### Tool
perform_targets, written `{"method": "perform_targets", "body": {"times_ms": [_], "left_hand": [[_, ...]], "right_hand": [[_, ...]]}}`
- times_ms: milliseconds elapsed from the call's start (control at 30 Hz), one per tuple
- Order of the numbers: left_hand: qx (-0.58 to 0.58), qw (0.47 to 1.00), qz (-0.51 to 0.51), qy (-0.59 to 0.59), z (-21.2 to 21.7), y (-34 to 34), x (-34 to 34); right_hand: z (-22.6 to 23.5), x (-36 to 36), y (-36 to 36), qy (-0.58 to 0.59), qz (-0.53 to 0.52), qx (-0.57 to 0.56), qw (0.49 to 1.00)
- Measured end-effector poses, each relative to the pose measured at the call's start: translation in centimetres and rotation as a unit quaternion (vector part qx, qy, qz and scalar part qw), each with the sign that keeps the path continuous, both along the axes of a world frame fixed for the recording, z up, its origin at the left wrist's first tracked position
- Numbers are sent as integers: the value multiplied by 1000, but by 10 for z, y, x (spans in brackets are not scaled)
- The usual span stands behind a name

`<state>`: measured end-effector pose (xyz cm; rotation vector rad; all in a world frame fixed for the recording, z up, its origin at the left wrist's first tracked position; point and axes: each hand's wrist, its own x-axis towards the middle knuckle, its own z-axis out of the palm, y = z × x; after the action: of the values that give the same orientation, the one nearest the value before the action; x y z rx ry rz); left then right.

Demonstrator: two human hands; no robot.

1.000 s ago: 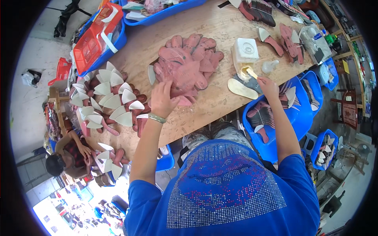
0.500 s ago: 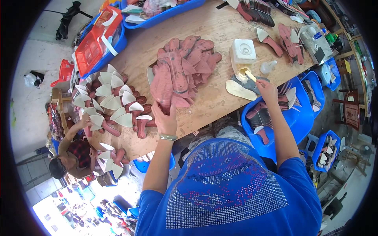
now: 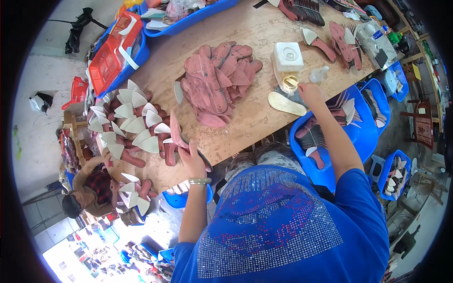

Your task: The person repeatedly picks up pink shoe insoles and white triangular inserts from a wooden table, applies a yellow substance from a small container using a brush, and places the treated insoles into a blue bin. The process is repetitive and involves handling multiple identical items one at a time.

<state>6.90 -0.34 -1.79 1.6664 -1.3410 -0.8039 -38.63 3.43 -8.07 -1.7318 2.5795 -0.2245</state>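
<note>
My left hand (image 3: 192, 160) grips a reddish shoe insole (image 3: 176, 131), lifted on edge near the table's front edge. A dark strip shows below the hand; I cannot tell whether it belongs to that insole. Closed fingers of my right hand (image 3: 311, 95) hold a pale brush (image 3: 294, 83), its end at the mouth of a white plastic glue container (image 3: 288, 57). In front of the container lies a cream-coloured sole-shaped piece (image 3: 287, 104). Between my hands is a heap of reddish insoles (image 3: 207, 85).
Insoles with white tips (image 3: 137, 125) cover the table's left side, where a co-worker (image 3: 94, 186) sits. A clear squeeze bottle (image 3: 319, 74) stands right of the container. Blue bins (image 3: 351, 137) of insoles stand at right; a red basket (image 3: 111, 66) is at far left.
My left hand has drawn an insole off the heap toward the front edge and raised it on edge. My right hand has moved slightly left and up, closer to the glue container's mouth.
</note>
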Motion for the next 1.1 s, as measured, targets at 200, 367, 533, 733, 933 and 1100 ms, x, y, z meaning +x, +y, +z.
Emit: {"method": "perform_targets", "body": {"times_ms": [200,367,533,733,933,1100], "left_hand": [[183,947,-137,226,35,3,-13],[363,826,-218,372,64,0,-34],[397,756,-252,455,69,1,-51],[441,737,-284,425,81,5,-58],[425,745,-307,412,87,10,-64],[422,748,-296,418,88,10,-58]], "right_hand": [[-5,-8,1,19,27,-20,999],[2,2,27,0,16,-14,1000],[9,37,68,-55,-31,-53,997],[75,113,84,-497,-129,-165,842],[122,139,55,-188,131,-235,945],[126,130,27,-182,91,-330,922]]}}
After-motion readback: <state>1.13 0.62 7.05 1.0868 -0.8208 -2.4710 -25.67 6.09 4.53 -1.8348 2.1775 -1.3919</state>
